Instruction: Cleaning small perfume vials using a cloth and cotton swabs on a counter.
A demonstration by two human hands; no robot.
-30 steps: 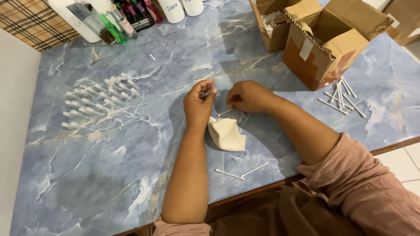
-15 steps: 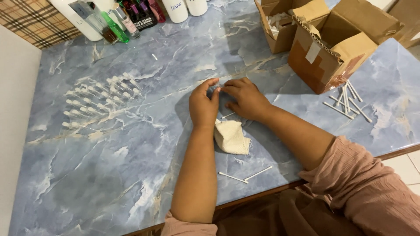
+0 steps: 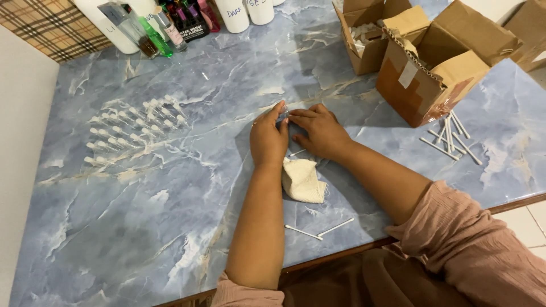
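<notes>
Seemingly, left hand [image 3: 268, 139] and right hand [image 3: 319, 132] fingers pinch something tiny, near brown boxes [image 3: 432, 68].

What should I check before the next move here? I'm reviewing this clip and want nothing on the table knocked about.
1. Left hand and right hand meet fingertip to fingertip on the marble table: ok.
2. What the fingertips pinch: something tiny, too small to identify: cannot tell.
3. Folded cream cloth lies just below the wrists, flat and within reach: ok.
4. Rows of small clear vials lie left of the left hand, apart from it: ok.
5. Two white swabs lie near the table's front edge, close to the forearms and easily brushed off: not ok.
6. Open cardboard box stands upright, clear of the right hand: ok.
</notes>
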